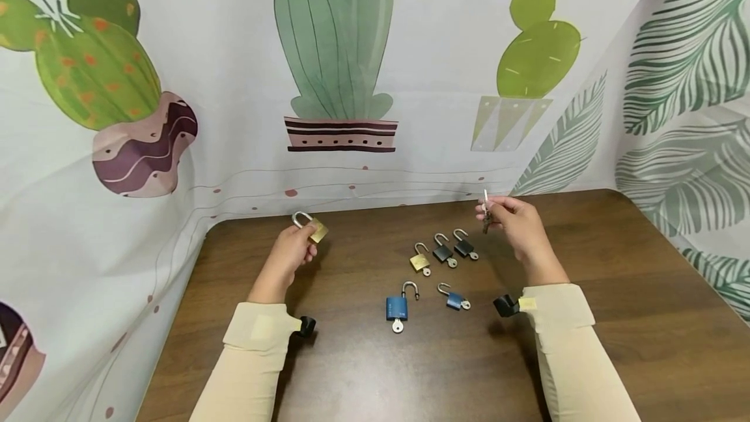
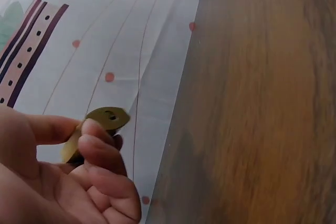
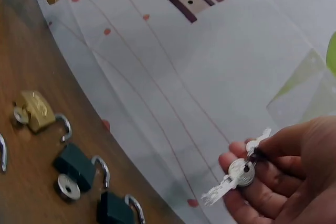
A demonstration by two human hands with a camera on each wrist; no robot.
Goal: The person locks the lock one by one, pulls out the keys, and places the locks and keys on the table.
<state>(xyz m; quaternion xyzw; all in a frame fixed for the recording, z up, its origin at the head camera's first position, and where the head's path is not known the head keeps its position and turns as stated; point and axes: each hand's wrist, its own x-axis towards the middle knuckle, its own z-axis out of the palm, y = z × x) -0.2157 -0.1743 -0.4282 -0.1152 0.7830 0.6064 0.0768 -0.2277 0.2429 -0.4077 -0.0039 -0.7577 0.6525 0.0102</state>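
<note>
My left hand point(image 1: 291, 251) pinches a brass padlock point(image 1: 319, 231) over the left part of the table, its shackle pointing up and left. In the left wrist view the padlock's underside point(image 2: 108, 118) shows an unfilled keyhole. Over the table's back right, my right hand point(image 1: 519, 225) holds a small bunch of silver keys point(image 3: 241, 172) between thumb and fingers. Between the hands lie a small brass padlock point(image 1: 419, 262), two black padlocks point(image 1: 442, 253), a large blue padlock point(image 1: 396, 308) and a small blue padlock point(image 1: 454, 301). Each has its shackle open and a key in it.
The brown wooden table point(image 1: 346, 370) has rounded back corners. Right behind it hangs a white cloth point(image 1: 234, 116) printed with cacti and leaves. Black wrist mounts point(image 1: 506, 305) stick out from both sleeves.
</note>
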